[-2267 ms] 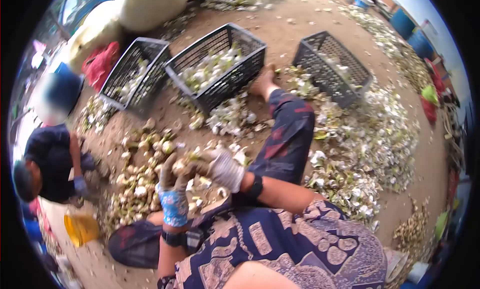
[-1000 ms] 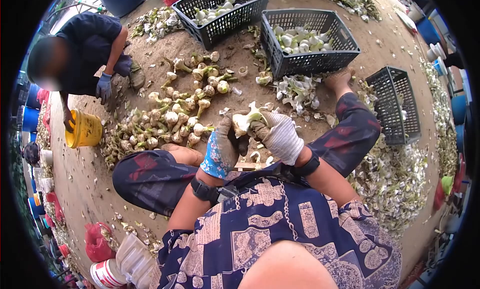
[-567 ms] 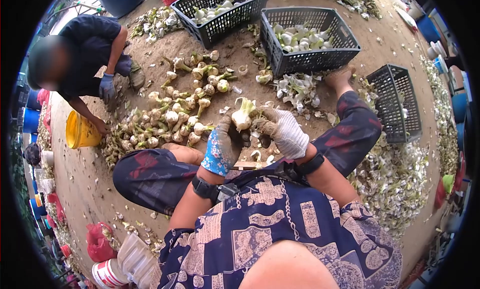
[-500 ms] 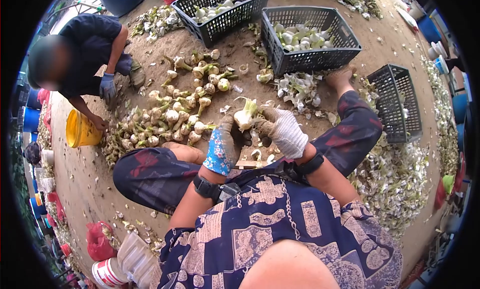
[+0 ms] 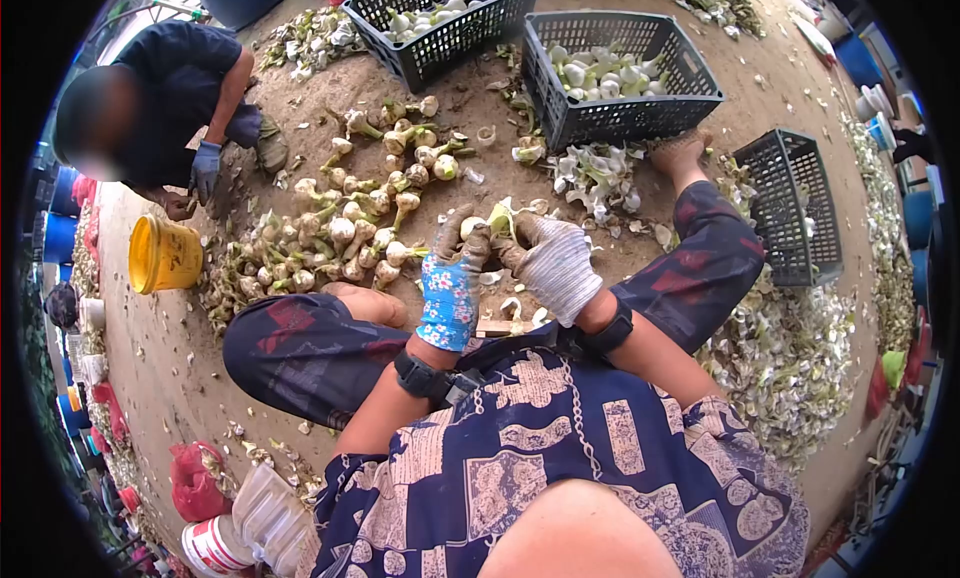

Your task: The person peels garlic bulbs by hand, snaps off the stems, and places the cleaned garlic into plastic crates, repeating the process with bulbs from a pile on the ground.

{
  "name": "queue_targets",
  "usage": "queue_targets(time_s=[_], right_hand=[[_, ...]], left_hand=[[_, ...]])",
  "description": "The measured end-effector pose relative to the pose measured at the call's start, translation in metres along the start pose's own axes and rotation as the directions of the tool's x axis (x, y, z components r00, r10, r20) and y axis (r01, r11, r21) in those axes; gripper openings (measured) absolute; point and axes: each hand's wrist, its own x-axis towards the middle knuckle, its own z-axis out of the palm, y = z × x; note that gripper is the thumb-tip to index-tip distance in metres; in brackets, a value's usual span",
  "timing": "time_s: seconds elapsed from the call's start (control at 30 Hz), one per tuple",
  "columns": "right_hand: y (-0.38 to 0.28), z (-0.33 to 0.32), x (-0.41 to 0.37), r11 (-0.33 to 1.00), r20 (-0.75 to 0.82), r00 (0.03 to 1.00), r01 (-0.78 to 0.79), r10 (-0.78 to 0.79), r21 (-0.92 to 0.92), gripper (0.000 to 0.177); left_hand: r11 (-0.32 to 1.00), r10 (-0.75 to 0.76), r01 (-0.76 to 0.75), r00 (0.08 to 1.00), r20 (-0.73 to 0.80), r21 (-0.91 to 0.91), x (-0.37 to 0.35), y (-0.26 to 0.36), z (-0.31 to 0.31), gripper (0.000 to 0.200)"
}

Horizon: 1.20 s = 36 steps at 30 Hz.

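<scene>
While left hand (image 5: 453,263) and right hand (image 5: 555,268) pinch it, the bulb (image 5: 471,226) sits between them.

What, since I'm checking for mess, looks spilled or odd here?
Loose peelings lie heaped on the ground by the right knee, probably just work waste. The gloves mismatch: the left hand wears blue floral, the right hand plain whitish.

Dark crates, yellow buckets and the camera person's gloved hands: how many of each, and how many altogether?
Dark crates: 3
Yellow bucket: 1
Gloved hands: 2, the left hand and the right hand
Total: 6
</scene>
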Motion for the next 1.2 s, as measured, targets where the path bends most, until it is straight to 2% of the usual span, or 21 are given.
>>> queue_targets(time_s=[0.03,0.13,0.17,0.23,0.27,0.3,0.33,0.37,0.4,0.43,0.53,0.63,0.77,0.83,0.9,0.93,0.97,1.0,1.03,1.1,1.2], right_hand=[[0.004,0.003,0.001,1.0,0.0,1.0,0.0,0.0,0.0,0.024],[0.016,0.014,0.008,0.957,-0.048,0.98,0.177,-0.193,-0.228,0.025],[0.016,0.015,0.01,0.957,-0.047,0.98,0.177,-0.192,-0.228,0.025],[0.017,0.019,0.014,0.976,-0.088,0.983,0.143,-0.159,-0.162,0.024],[0.016,0.018,0.015,0.977,-0.084,0.984,0.143,-0.157,-0.158,0.024],[0.016,0.016,0.015,0.996,-0.032,0.995,0.093,-0.093,-0.008,0.021],[0.017,0.012,0.015,0.99,0.031,0.999,0.031,-0.035,0.139,0.019],[0.019,0.009,0.015,0.96,0.101,0.995,-0.043,0.015,0.277,0.018],[0.024,0.007,0.019,0.953,0.167,0.982,-0.13,0.086,0.273,0.02],[0.027,0.0,0.017,0.854,0.308,0.937,-0.293,0.166,0.431,0.017],[0.029,-0.006,0.012,0.787,0.3,0.945,-0.281,0.128,0.549,0.023],[0.027,-0.012,0.012,0.766,0.233,0.967,-0.223,0.098,0.603,0.032],[0.027,-0.011,0.014,0.901,0.261,0.965,-0.137,0.027,0.411,0.048],[0.043,0.004,0.018,0.907,0.067,0.954,0.253,-0.291,0.337,0.048],[0.042,0.003,0.018,0.894,0.011,0.934,0.338,-0.357,0.295,0.042],[0.03,-0.006,0.015,0.902,0.136,0.98,0.076,-0.147,0.425,0.039],[0.022,-0.012,0.012,0.838,0.286,0.957,-0.197,0.051,0.509,0.036],[0.021,-0.013,0.01,0.771,0.328,0.94,-0.274,0.089,0.575,0.026],[0.022,-0.011,0.008,0.77,0.328,0.941,-0.273,0.089,0.576,0.026],[0.027,-0.005,0.006,0.501,0.313,0.937,-0.347,0.155,0.793,0.022],[0.032,0.004,0.006,0.445,0.26,0.949,-0.312,0.176,0.839,0.019]], left_hand=[[1.0,0.0,0.0,1.0,0.0,0.0,0.0,-0.003,0.001,0.036],[0.886,0.335,-0.289,0.94,-0.07,0.363,0.004,-0.006,0.005,0.034],[0.886,0.335,-0.288,0.94,-0.071,0.364,0.004,-0.006,0.005,0.034],[0.991,-0.014,-0.001,0.994,-0.11,-0.136,0.005,-0.007,0.003,0.034],[0.993,-0.048,0.043,0.998,-0.049,-0.107,0.006,-0.013,-0.006,0.032],[0.994,-0.05,0.044,0.997,-0.055,-0.105,0.007,-0.016,-0.01,0.032],[0.911,-0.209,0.211,0.977,0.045,-0.356,0.006,-0.018,-0.015,0.031],[0.738,-0.33,0.372,0.927,0.179,-0.563,0.005,-0.021,-0.018,0.031],[0.702,-0.338,0.396,0.917,0.213,-0.592,0.006,-0.02,-0.018,0.03],[0.701,-0.341,0.396,0.916,0.209,-0.593,0.005,-0.018,-0.017,0.03],[0.724,-0.324,0.377,0.925,0.198,-0.578,0.003,-0.012,-0.012,0.032],[0.739,-0.315,0.357,0.933,0.175,-0.571,0.005,-0.011,-0.013,0.032],[0.832,-0.317,0.366,0.93,0.184,-0.417,0.003,-0.014,-0.019,0.03],[0.887,-0.316,0.366,0.926,0.208,-0.282,-0.001,-0.006,-0.014,0.029],[0.908,-0.298,0.34,0.934,0.195,-0.244,-0.003,-0.002,-0.011,0.03],[0.92,-0.279,0.321,0.939,0.202,-0.225,-0.002,-0.005,-0.012,0.029],[0.931,-0.26,0.302,0.943,0.209,-0.206,-0.002,-0.009,-0.014,0.028],[0.931,-0.26,0.302,0.943,0.209,-0.206,-0.002,-0.011,-0.015,0.028],[0.895,-0.249,0.324,0.933,0.259,-0.307,-0.003,-0.014,-0.015,0.031],[0.847,-0.231,0.346,0.923,0.308,-0.403,-0.004,-0.01,-0.011,0.034],[0.808,-0.155,0.304,0.936,0.317,-0.505,-0.008,0.004,0.002,0.046]])
